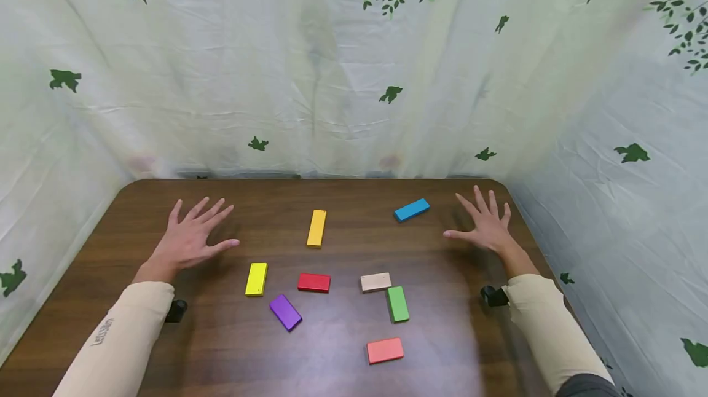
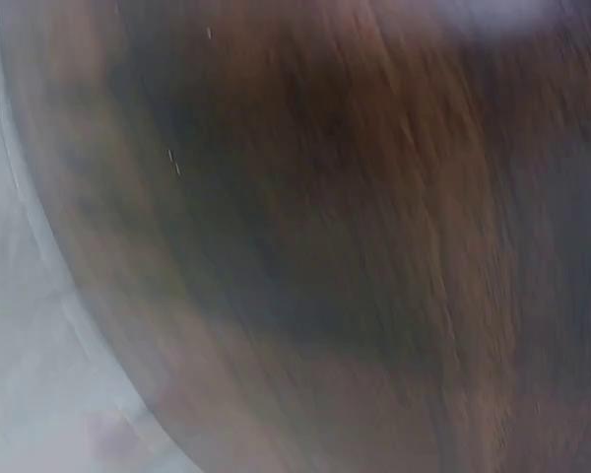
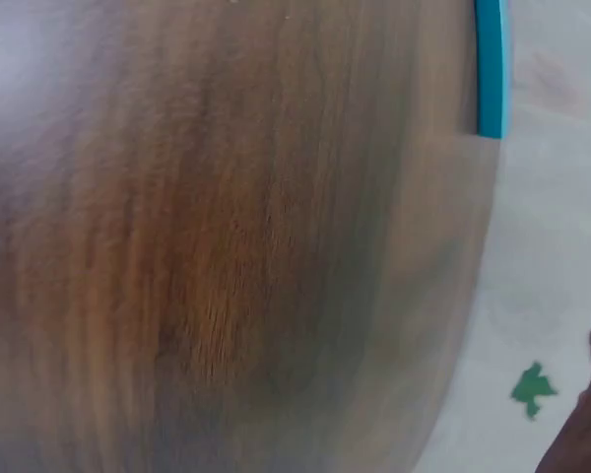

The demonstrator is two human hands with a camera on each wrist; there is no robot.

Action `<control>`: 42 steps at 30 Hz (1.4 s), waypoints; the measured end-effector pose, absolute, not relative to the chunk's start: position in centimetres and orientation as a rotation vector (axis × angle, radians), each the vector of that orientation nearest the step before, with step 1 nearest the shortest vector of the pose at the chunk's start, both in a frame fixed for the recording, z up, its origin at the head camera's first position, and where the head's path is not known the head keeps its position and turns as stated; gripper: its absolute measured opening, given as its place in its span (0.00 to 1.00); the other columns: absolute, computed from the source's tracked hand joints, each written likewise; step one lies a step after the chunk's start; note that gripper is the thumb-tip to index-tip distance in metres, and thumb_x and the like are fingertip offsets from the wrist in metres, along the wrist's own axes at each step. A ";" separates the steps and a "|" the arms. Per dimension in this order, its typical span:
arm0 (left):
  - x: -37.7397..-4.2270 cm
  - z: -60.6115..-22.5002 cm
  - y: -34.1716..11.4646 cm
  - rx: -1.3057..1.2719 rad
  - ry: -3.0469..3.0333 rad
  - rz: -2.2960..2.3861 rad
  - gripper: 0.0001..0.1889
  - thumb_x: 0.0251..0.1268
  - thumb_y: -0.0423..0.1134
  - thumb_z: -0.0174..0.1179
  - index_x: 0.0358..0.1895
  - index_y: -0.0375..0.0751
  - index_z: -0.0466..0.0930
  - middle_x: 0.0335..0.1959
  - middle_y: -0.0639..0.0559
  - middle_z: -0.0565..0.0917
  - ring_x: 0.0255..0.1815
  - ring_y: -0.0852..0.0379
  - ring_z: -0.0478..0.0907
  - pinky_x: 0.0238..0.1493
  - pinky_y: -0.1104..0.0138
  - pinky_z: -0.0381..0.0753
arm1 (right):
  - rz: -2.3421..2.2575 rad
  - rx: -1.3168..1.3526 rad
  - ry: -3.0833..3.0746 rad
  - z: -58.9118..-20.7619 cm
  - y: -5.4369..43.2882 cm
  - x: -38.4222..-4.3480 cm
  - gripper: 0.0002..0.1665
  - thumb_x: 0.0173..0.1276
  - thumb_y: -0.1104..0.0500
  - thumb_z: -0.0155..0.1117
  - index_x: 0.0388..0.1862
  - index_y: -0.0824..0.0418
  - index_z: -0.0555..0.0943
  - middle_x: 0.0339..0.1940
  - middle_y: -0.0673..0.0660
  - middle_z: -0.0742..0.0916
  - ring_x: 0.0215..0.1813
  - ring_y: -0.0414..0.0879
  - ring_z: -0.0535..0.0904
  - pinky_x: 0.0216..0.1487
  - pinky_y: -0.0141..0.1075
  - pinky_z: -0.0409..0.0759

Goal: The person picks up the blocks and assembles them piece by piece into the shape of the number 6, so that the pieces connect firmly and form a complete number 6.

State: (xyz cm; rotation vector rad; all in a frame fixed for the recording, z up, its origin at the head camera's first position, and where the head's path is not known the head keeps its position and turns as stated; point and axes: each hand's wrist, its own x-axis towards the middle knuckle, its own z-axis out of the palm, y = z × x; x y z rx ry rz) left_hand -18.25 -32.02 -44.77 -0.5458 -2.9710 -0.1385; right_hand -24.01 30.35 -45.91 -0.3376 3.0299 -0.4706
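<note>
My left hand [image 1: 190, 237] is spread over the table's left side, fingers straight, holding nothing. Nearest to it lies a bright yellow block [image 1: 256, 279]. My right hand [image 1: 487, 225] is likewise spread and holds nothing, to the right of a blue block [image 1: 412, 210]. Between the hands lie an orange-yellow block [image 1: 316, 229], a red block [image 1: 314, 283], a purple block [image 1: 286, 313], a beige block [image 1: 375, 282], a green block [image 1: 397, 304] touching or almost touching the beige one, and a coral block [image 1: 385, 351]. In the right wrist view, part of the blue block [image 3: 491, 69] shows.
The brown wooden table [image 1: 221, 354] has rounded far corners. Pale curtains [image 1: 221, 77] with green leaf prints hang behind it and along both sides. Only blurred tabletop [image 2: 325, 236] and a strip of curtain [image 2: 30, 325] show in the left wrist view.
</note>
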 end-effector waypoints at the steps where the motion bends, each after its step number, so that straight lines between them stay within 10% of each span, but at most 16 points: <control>1: -18.3 -44.8 -31.7 -0.559 -2.979 -0.137 0.43 0.60 0.68 0.53 0.73 0.45 0.60 0.73 0.38 0.62 0.73 0.35 0.52 0.68 0.36 0.31 | -0.478 -0.336 3.031 -46.0 30.3 -24.2 0.61 0.53 0.26 0.63 0.78 0.50 0.52 0.79 0.63 0.40 0.76 0.66 0.26 0.63 0.71 0.26; 42: -22.8 -46.5 -18.2 -0.863 -3.061 -0.320 0.45 0.53 0.68 0.61 0.72 0.47 0.65 0.73 0.42 0.62 0.74 0.40 0.55 0.70 0.39 0.38 | -0.900 -0.590 2.770 -48.0 24.6 -29.9 0.49 0.56 0.46 0.75 0.73 0.57 0.65 0.72 0.70 0.61 0.72 0.68 0.53 0.65 0.68 0.52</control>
